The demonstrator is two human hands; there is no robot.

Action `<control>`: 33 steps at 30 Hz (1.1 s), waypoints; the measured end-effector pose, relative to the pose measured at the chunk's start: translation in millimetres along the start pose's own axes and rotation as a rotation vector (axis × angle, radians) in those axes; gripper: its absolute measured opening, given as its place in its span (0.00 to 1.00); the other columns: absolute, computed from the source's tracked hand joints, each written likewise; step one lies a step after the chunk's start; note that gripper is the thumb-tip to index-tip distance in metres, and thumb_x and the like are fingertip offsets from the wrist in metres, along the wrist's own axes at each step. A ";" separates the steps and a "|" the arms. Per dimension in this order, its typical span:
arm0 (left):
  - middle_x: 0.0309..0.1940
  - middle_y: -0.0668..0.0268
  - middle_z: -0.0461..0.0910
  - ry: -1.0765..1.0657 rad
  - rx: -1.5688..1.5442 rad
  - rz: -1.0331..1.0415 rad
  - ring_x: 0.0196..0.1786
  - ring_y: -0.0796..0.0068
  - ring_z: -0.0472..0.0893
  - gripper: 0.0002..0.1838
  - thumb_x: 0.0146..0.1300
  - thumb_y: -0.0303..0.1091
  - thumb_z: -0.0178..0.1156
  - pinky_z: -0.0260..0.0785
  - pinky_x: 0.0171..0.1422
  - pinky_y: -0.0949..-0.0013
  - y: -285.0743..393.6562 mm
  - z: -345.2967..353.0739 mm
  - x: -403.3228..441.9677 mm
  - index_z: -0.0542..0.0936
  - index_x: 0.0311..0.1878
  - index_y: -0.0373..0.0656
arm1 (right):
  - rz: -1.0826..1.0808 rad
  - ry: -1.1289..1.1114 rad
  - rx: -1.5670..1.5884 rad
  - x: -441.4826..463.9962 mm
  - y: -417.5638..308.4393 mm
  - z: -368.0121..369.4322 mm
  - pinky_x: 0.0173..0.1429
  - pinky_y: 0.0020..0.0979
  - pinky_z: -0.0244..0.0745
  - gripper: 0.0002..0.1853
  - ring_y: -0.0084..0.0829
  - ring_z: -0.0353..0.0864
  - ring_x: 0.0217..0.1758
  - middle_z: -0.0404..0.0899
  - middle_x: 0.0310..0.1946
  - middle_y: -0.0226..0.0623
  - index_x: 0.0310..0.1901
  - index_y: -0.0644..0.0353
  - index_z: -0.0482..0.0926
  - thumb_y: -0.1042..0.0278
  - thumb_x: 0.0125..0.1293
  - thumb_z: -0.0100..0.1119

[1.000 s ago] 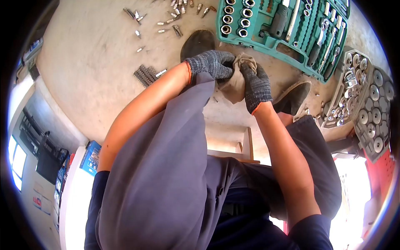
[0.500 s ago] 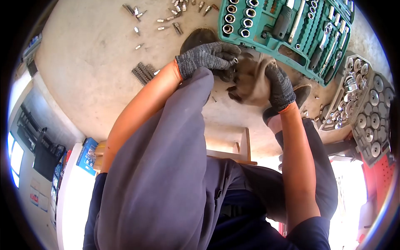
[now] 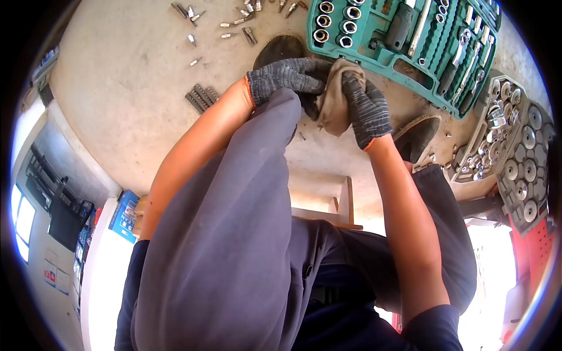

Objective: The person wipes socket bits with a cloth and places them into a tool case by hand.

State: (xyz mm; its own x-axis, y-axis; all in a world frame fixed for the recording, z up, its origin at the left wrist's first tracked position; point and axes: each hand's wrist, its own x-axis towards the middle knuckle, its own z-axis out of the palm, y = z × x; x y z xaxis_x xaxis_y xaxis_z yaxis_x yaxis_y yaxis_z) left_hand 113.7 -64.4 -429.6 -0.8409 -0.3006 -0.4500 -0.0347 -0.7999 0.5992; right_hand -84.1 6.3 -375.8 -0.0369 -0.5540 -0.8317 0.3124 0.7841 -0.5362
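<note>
A brown rag (image 3: pixel 335 105) is bunched between my two gloved hands, below the edge of the green tool case. My right hand (image 3: pixel 366 108), in a dark grey knit glove, is closed on the rag. Opposite it, my left hand (image 3: pixel 287 79) has its fingers pinched together against the rag's left side. The small metal socket bit seen in its fingertips a moment earlier is now hidden by the cloth and glove. The green socket-set case (image 3: pixel 404 64) lies open just beyond, with sockets (image 3: pixel 322 21) and ratchets in its slots.
Several loose bits (image 3: pixel 250 35) lie scattered on the concrete floor (image 3: pixel 129 88) at upper left. A dark bit holder (image 3: pixel 202 98) sits by my left forearm. To the right are a grey tray of metal parts (image 3: pixel 489 131) and another tray with round discs (image 3: pixel 527 169).
My right hand has moved left and slightly up, bringing the rag over my left fingertips and covering the metal bit. My left hand stays nearly in place.
</note>
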 end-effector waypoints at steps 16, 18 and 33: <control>0.39 0.60 0.81 -0.103 -0.218 -0.068 0.39 0.69 0.83 0.21 0.64 0.31 0.63 0.79 0.47 0.66 52.2 41.4 -12.7 0.74 0.59 0.38 | 0.180 -0.360 -0.629 -25.3 -96.6 -83.8 0.48 0.29 0.77 0.23 0.27 0.80 0.43 0.84 0.40 0.39 0.51 0.62 0.81 0.50 0.65 0.62; 0.39 0.61 0.81 -0.038 0.227 0.130 0.39 0.71 0.82 0.21 0.62 0.31 0.64 0.78 0.46 0.67 70.9 60.9 -9.1 0.75 0.58 0.38 | -0.396 -0.585 -0.925 -28.7 -115.8 -71.8 0.53 0.28 0.77 0.22 0.26 0.80 0.47 0.82 0.45 0.37 0.54 0.64 0.78 0.55 0.66 0.61; 0.38 0.51 0.80 -0.312 1.796 0.206 0.43 0.48 0.81 0.21 0.52 0.30 0.63 0.74 0.47 0.52 264.3 284.0 -41.8 0.75 0.52 0.43 | -0.603 -0.770 -1.849 -219.7 -214.0 -64.2 0.50 0.38 0.81 0.21 0.45 0.84 0.44 0.83 0.44 0.42 0.55 0.54 0.80 0.60 0.60 0.60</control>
State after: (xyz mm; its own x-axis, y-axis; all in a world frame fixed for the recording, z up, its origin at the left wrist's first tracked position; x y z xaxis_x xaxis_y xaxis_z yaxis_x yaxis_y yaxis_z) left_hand -13.7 -115.7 -64.4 -0.9569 -0.0466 -0.2867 -0.2222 0.7532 0.6191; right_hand -203.8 -21.9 -87.5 0.7149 -0.3825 -0.5853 -0.6959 -0.4700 -0.5430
